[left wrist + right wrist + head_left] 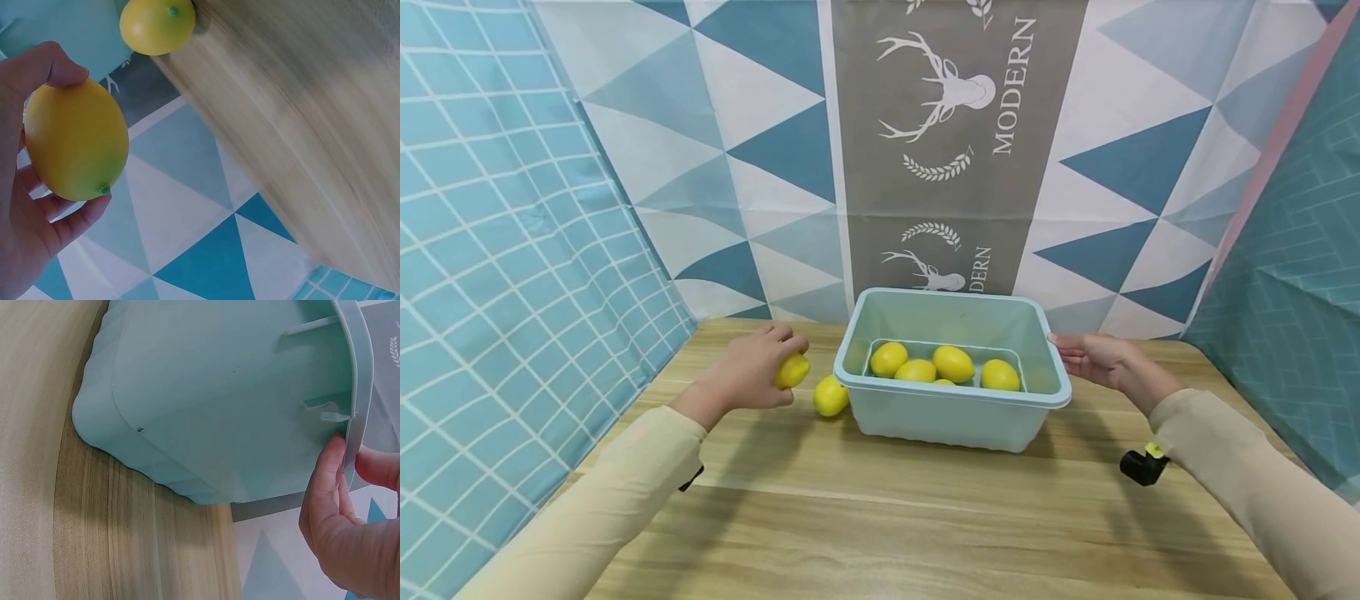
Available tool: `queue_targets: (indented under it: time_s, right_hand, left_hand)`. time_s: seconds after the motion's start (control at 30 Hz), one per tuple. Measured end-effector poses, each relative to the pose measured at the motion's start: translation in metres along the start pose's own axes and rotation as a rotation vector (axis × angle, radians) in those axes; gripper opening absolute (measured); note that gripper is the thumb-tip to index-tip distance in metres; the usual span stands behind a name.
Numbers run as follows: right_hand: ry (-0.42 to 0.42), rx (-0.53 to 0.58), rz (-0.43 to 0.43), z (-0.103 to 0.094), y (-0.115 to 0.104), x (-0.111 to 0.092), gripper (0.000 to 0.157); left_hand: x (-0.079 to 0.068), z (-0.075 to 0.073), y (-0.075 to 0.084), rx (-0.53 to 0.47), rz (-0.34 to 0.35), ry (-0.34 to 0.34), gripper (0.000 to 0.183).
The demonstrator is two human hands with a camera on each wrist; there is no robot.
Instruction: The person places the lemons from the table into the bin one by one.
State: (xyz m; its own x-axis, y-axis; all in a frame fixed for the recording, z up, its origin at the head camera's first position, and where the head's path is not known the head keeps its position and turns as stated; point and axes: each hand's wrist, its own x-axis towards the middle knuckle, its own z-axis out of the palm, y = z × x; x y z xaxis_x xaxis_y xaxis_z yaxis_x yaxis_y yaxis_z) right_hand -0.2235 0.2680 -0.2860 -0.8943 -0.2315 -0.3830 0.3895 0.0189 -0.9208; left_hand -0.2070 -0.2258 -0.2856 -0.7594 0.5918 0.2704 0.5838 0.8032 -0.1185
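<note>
My left hand (758,367) grips a yellow lemon (78,140) with a green tip, raised left of the plastic bin. The left wrist view shows thumb and fingers curled round it. Another lemon (831,396) lies on the table against the bin's left side. The pale blue-green bin (955,417) stands upright and holds several lemons (953,364) on its floor. At the bin's right end, my right hand (1093,360) pinches the rim (359,381), thumb on one side and fingers under the lip on the other.
The wooden table (880,517) carries the bin near its back edge. A patterned cloth (955,167) with deer heads hangs behind it. Tiled blue cloths stand at the left (497,250) and right sides. A small black device (1142,467) is by the right sleeve.
</note>
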Motion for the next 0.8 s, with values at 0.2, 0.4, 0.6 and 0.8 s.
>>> queue_targets:
  time_s: [0.2,0.4,0.6,0.8]
  right_hand:
    - [0.000,0.013,0.000,0.001,-0.001,-0.001,0.013]
    - [-0.002,0.023,-0.006,0.000,-0.001,-0.001,0.011]
    - [0.006,0.018,-0.005,0.000,0.000,0.000,0.011]
    - [-0.005,0.031,-0.005,-0.001,0.000,0.000,0.010]
  left_hand:
    - [0.001,-0.005,0.000,0.012,0.000,-0.013,0.052]
    - [0.004,-0.014,0.005,0.009,0.004,-0.009,0.051]
    - [0.007,-0.023,0.009,0.017,0.006,-0.015,0.050]
    - [0.013,-0.029,0.013,0.008,0.020,0.002,0.050]
